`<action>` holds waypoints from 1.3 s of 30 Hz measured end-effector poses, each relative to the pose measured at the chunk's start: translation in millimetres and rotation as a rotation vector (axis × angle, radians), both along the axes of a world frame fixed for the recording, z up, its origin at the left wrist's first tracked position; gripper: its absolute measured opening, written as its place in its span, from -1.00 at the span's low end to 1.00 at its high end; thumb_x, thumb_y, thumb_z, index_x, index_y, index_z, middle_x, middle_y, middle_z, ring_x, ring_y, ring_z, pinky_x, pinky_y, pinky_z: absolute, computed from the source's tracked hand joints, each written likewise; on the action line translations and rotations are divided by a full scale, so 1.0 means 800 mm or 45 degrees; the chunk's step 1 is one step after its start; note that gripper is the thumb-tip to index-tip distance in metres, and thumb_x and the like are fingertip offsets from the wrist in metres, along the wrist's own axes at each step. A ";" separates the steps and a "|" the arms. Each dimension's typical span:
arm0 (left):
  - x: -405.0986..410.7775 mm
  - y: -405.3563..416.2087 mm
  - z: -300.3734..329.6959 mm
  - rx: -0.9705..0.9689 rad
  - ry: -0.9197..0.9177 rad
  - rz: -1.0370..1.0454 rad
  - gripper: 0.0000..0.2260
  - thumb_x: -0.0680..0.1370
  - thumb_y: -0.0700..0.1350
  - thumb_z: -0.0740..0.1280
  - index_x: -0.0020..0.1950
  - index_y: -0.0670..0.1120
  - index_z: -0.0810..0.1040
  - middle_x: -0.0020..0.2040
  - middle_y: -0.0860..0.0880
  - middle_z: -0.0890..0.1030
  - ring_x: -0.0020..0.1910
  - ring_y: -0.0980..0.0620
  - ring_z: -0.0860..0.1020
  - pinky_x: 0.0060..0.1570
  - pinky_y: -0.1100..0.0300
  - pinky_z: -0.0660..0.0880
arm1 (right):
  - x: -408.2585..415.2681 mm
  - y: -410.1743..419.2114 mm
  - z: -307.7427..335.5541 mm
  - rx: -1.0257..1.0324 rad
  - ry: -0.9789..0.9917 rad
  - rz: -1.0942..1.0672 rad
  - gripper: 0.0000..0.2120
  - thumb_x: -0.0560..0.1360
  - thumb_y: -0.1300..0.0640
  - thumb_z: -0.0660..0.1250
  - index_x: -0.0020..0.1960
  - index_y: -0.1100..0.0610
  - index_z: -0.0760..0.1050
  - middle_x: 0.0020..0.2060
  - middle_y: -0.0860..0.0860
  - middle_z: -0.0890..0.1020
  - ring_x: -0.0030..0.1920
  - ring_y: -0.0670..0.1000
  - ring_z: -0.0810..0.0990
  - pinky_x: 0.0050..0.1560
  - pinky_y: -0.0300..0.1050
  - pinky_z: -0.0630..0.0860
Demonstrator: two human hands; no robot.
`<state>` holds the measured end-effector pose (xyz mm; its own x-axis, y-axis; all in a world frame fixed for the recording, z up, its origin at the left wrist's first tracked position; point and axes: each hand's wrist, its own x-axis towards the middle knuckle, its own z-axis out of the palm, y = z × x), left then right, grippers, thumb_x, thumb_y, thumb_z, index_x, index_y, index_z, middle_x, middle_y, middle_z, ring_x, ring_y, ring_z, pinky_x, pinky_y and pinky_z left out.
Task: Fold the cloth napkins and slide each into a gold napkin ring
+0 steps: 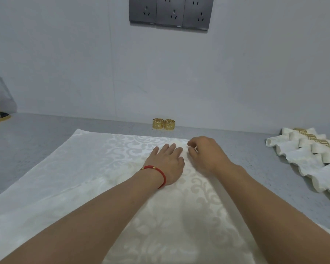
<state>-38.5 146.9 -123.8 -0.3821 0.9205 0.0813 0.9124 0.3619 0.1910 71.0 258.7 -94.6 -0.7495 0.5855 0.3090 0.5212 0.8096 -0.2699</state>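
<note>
- White damask napkin (80, 178) lies spread on the counter — left hand (167, 162) presses it flat, fingers straight.
- Right hand (208, 155) pinches its far edge.
- Folding under way; two gold rings (163, 124) wait beyond — the next move likely calls for a crisp first fold.

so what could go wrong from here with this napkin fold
The right hand pinches only the far corner of the napkin while the left hand presses flat, so the fold may come out skewed. The two loose gold rings stand just past that edge; a lifted cloth might knock them.

Plain indoor workspace: grey counter (46, 141), wall sockets (171, 13).
</note>
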 end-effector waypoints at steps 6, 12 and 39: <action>-0.001 0.000 0.000 0.056 -0.047 -0.004 -0.54 0.69 0.02 -0.09 0.60 -0.01 0.08 0.63 0.00 0.04 0.60 0.04 -0.05 0.56 -0.06 -0.11 | -0.045 0.023 -0.006 -0.252 0.180 -0.085 -0.82 0.57 0.28 0.28 -0.01 0.31 0.65 -0.03 0.18 0.71 0.04 0.22 0.66 0.08 0.16 0.62; 0.002 -0.003 0.004 0.158 -0.193 0.027 -0.61 0.66 0.00 0.02 0.46 -0.07 0.23 0.43 0.05 0.33 0.42 0.08 0.28 0.52 0.00 0.04 | -0.071 0.029 -0.014 -0.260 0.214 -0.082 -0.90 0.56 0.24 0.37 0.00 0.16 0.67 -0.07 0.00 0.68 0.00 0.10 0.66 0.12 0.08 0.61; -0.062 0.067 0.040 0.287 -0.170 0.244 -0.79 0.50 -0.35 0.34 -0.06 -0.09 0.70 -0.04 -0.09 0.69 -0.02 -0.08 0.64 0.04 0.11 0.59 | -0.043 0.021 -0.018 -0.443 0.354 -0.067 -0.68 0.58 0.32 0.20 0.07 0.16 0.72 -0.01 -0.01 0.69 0.04 0.07 0.66 0.05 -0.13 0.58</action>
<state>-88.0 200.7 -91.6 -0.5676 0.7954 0.2125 0.7933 0.4595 0.3993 36.3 275.2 -108.9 -0.6323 0.7253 0.2723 0.4286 0.6203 -0.6569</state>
